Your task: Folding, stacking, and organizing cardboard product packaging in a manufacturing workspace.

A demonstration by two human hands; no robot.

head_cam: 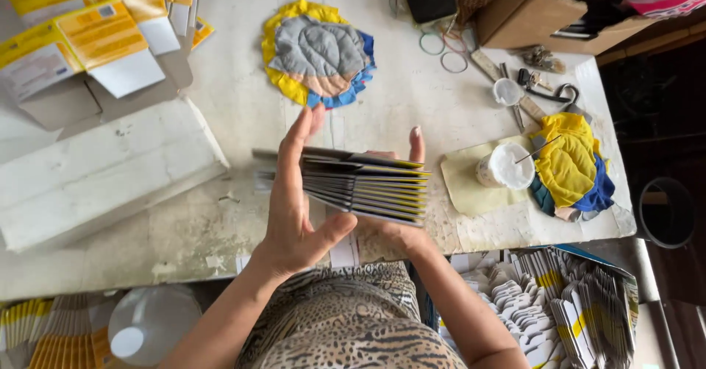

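Observation:
My two hands hold a fanned stack of flat folded cardboard pieces [368, 186] above the near edge of a worn white table [220, 111]. The stack shows grey faces and yellow edges. My left hand [294, 207] grips its left side, fingers stretched up along the back and thumb underneath. My right hand [404, 192] supports it from behind and below, only a fingertip and the wrist showing.
Yellow-and-white flat cartons [95, 30] lie at the far left. A round pile of yellow, grey and blue cloth pads [318, 52] sits ahead. A white glue pot [506, 167], cloth rags [570, 163], rubber bands, tools and a cardboard box [529, 12] stand at right. More folded cartons [566, 303] lie below.

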